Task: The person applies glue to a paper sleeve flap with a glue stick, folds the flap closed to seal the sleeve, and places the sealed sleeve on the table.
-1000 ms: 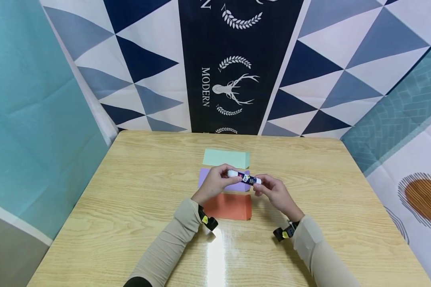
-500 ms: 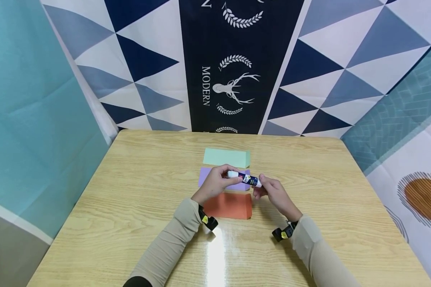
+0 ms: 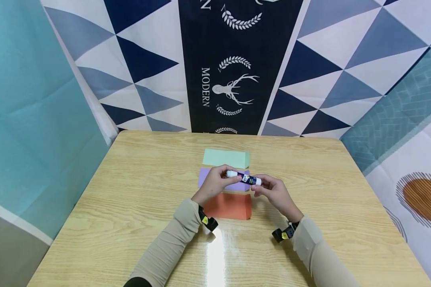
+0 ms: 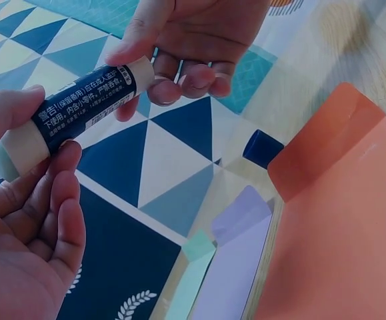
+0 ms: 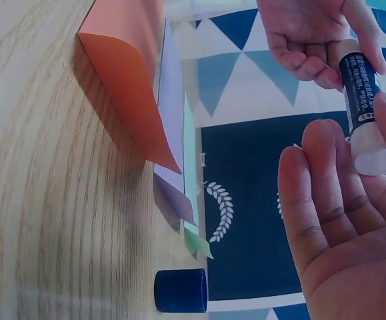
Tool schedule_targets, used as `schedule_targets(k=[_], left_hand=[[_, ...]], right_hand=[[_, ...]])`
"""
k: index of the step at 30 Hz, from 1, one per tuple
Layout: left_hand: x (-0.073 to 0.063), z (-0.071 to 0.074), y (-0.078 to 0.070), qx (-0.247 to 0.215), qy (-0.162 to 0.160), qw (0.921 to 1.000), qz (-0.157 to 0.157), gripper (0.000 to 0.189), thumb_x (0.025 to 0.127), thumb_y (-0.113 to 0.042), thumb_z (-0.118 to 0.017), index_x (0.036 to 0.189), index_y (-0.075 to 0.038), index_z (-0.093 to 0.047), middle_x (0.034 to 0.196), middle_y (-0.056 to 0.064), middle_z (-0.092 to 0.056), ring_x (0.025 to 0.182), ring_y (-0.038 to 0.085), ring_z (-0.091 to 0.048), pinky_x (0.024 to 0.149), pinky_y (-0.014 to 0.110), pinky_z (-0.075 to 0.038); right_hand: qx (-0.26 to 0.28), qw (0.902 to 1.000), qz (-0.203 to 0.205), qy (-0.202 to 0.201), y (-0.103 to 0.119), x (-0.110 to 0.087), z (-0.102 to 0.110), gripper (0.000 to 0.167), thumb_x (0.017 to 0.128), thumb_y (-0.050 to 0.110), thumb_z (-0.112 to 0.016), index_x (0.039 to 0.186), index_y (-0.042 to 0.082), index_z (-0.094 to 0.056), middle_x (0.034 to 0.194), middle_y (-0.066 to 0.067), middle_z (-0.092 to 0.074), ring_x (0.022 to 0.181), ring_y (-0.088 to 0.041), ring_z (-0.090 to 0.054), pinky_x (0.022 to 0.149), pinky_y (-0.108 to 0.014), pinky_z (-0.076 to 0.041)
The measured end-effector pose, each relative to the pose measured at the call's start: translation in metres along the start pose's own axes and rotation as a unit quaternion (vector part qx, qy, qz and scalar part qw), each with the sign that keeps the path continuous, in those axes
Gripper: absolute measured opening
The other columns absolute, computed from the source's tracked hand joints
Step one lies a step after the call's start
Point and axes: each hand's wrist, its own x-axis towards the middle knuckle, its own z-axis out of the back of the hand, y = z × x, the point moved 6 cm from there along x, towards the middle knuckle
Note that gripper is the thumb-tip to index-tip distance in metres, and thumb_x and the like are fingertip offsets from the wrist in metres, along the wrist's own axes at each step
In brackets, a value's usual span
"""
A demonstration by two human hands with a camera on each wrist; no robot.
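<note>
Both forearms, in beige fabric sleeves (image 3: 165, 247), reach in from the bench's near side and converge over its middle, wrists bent inward. The left hand (image 3: 215, 182) pinches the uncapped white-collared end of a dark blue and white plastic glue stick (image 3: 249, 179), thumb on one side and fingers curled beneath. The right hand (image 3: 275, 194) pinches the stick's white base between thumb and index finger, its other fingers loosely bent and clear of the barrel. Neither is spread wide. The stick is held tilted above the middle of the wooden bench (image 3: 129, 191), its base end toward the right edge.

Below, three folded paper strips lie in a column: mint green (image 3: 225, 158) nearest the far edge, then lilac (image 3: 204, 175), then orange-red (image 3: 230, 207) nearest the near edge, each with a raised flap toward the right edge. The left hand and stick cover much of the lilac strip. A dark blue cylindrical cap (image 4: 264, 149), hidden in the head view, lies on the bench near the strips' flap ends. The bench's near edge and the upper sleeves are cut off, and the label's smallest print is illegible.
</note>
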Motion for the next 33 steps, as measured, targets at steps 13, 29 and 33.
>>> schedule_targets(k=[13,29,33], left_hand=[[-0.001,-0.001,0.001,-0.01,0.016,0.9998,0.005,0.025,0.087,-0.021,-0.075,0.108,-0.008,-0.07,0.082,0.006,-0.06,0.06,0.011,-0.04,0.054,0.021,-0.036],[-0.003,-0.006,0.005,0.006,0.056,0.9984,-0.003,0.025,0.085,-0.017,-0.076,0.105,-0.005,-0.068,0.099,0.011,-0.066,0.077,0.019,-0.051,0.066,0.021,-0.042],[-0.003,-0.009,0.007,0.011,0.062,0.998,-0.006,0.024,0.084,-0.015,-0.076,0.103,-0.004,-0.068,0.095,0.009,-0.066,0.079,0.015,-0.055,0.07,0.021,-0.045]], right_hand=[[0.015,0.9996,0.019,-0.015,0.001,-0.001,0.003,0.035,0.091,0.01,-0.068,0.119,-0.009,-0.061,0.084,0.007,-0.066,0.072,-0.009,-0.065,0.07,-0.025,-0.058],[0.076,0.9951,0.06,-0.018,0.008,-0.002,0.005,0.036,0.093,0.011,-0.065,0.118,-0.013,-0.057,0.093,0.007,-0.07,0.083,-0.013,-0.07,0.071,-0.026,-0.058],[0.089,0.9933,0.071,-0.022,0.012,-0.001,0.004,0.039,0.093,0.009,-0.065,0.119,-0.018,-0.054,0.094,0.008,-0.068,0.08,-0.008,-0.068,0.071,-0.025,-0.058]])
